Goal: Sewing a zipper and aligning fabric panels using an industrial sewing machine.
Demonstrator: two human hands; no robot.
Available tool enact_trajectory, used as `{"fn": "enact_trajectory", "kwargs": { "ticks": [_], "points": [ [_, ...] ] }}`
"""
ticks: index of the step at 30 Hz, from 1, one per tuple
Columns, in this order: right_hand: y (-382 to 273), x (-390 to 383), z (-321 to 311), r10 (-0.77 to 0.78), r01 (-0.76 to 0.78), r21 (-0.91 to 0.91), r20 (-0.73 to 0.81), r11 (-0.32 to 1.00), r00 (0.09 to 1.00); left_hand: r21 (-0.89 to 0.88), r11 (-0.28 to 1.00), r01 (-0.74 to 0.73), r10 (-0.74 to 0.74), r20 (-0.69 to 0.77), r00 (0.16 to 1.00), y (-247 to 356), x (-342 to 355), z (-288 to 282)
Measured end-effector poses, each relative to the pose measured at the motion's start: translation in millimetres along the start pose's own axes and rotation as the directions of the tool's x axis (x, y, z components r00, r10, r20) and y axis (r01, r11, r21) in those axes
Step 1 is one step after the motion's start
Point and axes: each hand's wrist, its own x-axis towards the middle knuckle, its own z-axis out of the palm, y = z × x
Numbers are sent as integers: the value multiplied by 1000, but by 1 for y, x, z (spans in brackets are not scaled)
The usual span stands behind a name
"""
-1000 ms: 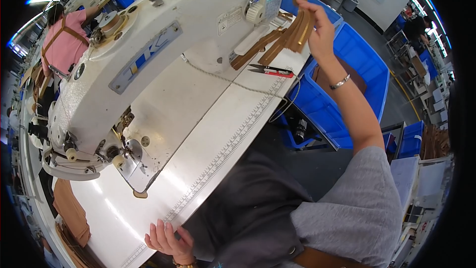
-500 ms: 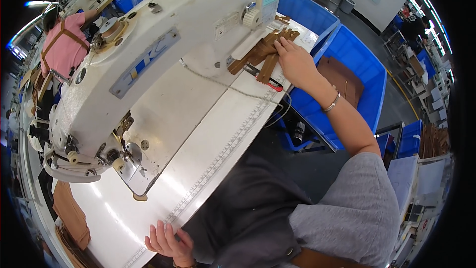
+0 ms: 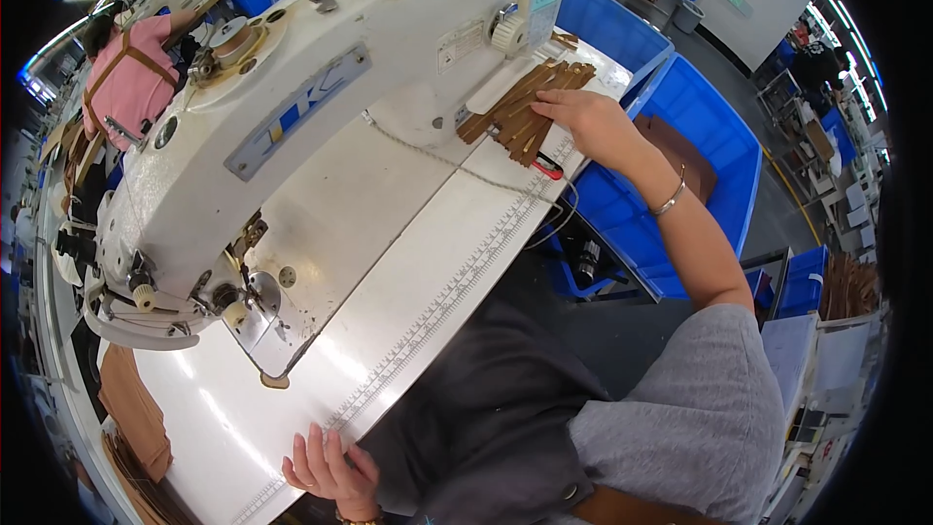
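Observation:
My right hand (image 3: 595,126) reaches to the far end of the sewing machine table (image 3: 389,301). Its fingers are bent together over a pile of brown strips (image 3: 520,122), with the fingertips at the pile's upper right part; the thumb is hidden. The strips lie fanned beside the machine's base, and some show a thin lighter line along them. Under their near end a small red-handled tool (image 3: 548,167) peeks out, mostly covered. At the table's near edge, my left hand (image 3: 330,472) rests with fingers apart, holding nothing, beside the printed ruler strip.
The white sewing machine (image 3: 321,87) spans the table, its needle area at the lower left. Blue bins (image 3: 734,175) stand right of the table, one with brown sheets (image 3: 680,156). A cord (image 3: 447,163) crosses the tabletop. Brown panels (image 3: 136,413) lie at left. A person in pink works beyond.
The brown strips now lie flatter and more evenly fanned, covering most of the red-handled tool. My right hand has shifted slightly toward the right and its fingers have bent. My left hand stays put.

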Motion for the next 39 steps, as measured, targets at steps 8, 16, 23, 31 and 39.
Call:
{"fn": "enact_trajectory", "kwargs": {
  "ticks": [8,16,23,31,39],
  "points": [
    [56,50,9,10,0,-110,89,994,996,18,999,-26,26,24,999,0,2,-1],
    [23,31,-36,6,-77,-201,-333,977,943,-39,999,23,-20,73,997,2,9,-8],
    [-82,23,-92,-315,293,-119,-443,949,839,-378,871,315,-197,319,927,2,47,-34],
    [-245,63,-56,-779,773,317,-141,549,611,-640,-156,752,-48,765,642,-4,112,-45],
    [-295,105,-20,-817,663,646,-104,378,567,-596,-81,799,95,793,602,-15,125,-13]
  ]
}}
